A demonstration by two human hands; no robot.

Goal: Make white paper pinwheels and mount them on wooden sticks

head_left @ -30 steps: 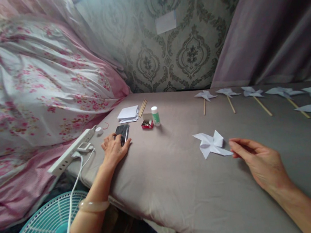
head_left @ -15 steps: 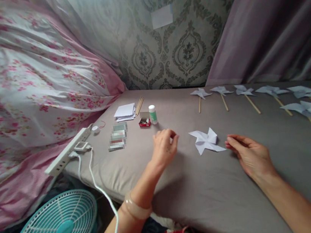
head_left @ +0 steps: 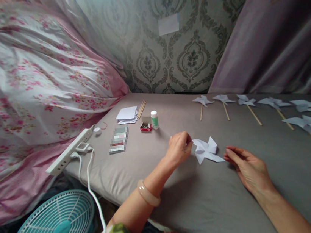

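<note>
A folded white paper pinwheel without a stick lies flat on the grey bed sheet, between my two hands. My left hand, a pale bangle on its wrist, has its fingers curled in a pinch at the pinwheel's left point. On the other side my right hand has thumb and forefinger drawn together at the right point, the other fingers loosely bent. Its fingertips partly hide the contact there. Beyond my left hand stand a white and green bottle and a small open red box with tiny metallic pieces inside.
Several pinwheels on sticks lie along the right. At the back left are stacked white papers, wooden sticks and a blurred-out item. A power strip with cables lies at the left edge, above a teal fan.
My left hand has moved right, from beside the pinwheel to its left point. My right hand stays by the right point. The camera view has tilted up slightly.
</note>
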